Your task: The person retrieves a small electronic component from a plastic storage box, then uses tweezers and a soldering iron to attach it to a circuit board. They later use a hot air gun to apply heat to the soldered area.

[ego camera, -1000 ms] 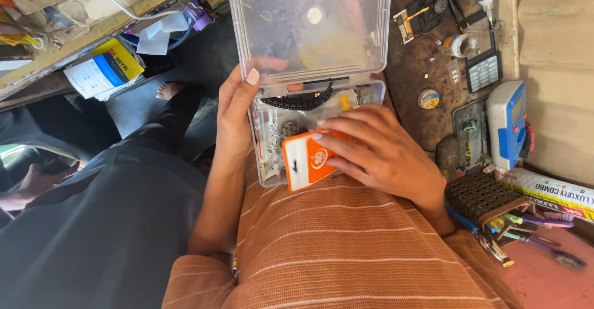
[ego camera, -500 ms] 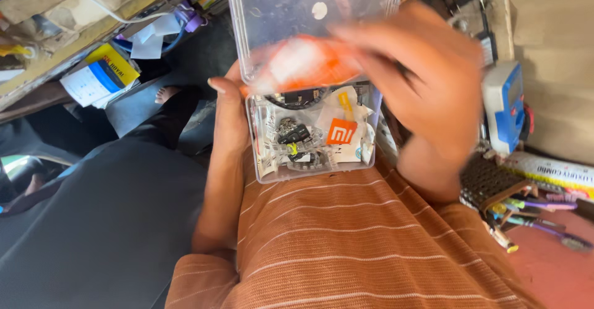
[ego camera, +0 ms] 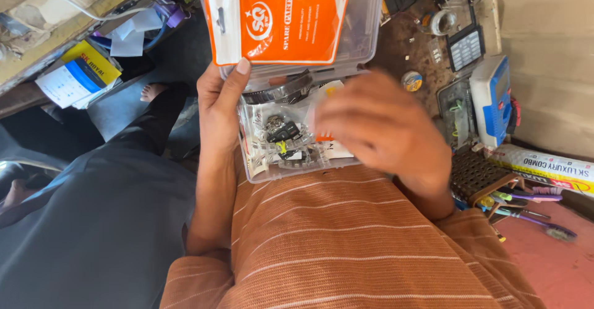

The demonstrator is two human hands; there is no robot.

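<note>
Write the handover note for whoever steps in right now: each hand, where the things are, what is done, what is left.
Left hand: grips the left side of the clear plastic box, thumb pressing the orange packet against the open lid.
Right hand: blurred, over the box's right half; whether it holds anything cannot be told.
Box rests on the lap, with small dark parts and a white packet inside.
Done: box open, orange packet out of the tray.
Left: contents remain in the tray; lid open.
</note>
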